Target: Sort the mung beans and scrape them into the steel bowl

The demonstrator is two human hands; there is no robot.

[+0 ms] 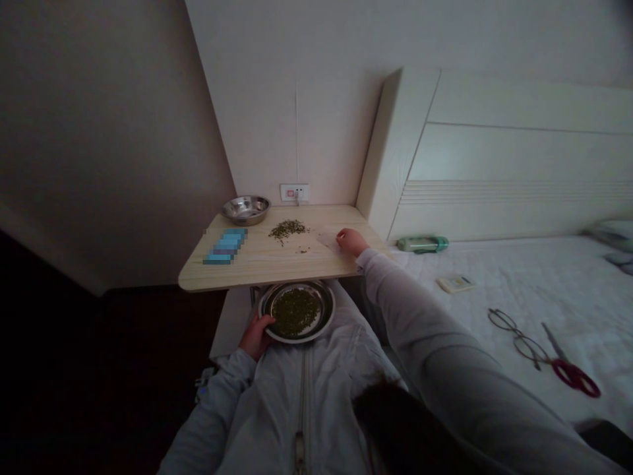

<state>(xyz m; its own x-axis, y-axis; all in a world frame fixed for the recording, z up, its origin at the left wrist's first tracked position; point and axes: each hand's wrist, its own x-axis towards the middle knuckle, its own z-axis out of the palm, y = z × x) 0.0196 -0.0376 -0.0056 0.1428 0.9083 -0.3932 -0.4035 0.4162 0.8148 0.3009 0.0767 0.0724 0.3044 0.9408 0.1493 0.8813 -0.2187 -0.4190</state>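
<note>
Pale tabletop (267, 264) under right hand (352, 242) (fingers (340, 237) bunched), left hand (256, 335) in a pinch on filled bowl (328, 311).

Illumination dim, cool-toned; light source out of view. Left wall falls into shadow and the floor (148, 356) is nearly black, while the bed (514, 264) reads brighter. Wide-angle stretch toward edges; fine detail soft; pixelated patch on tabletop (267, 264).
</note>
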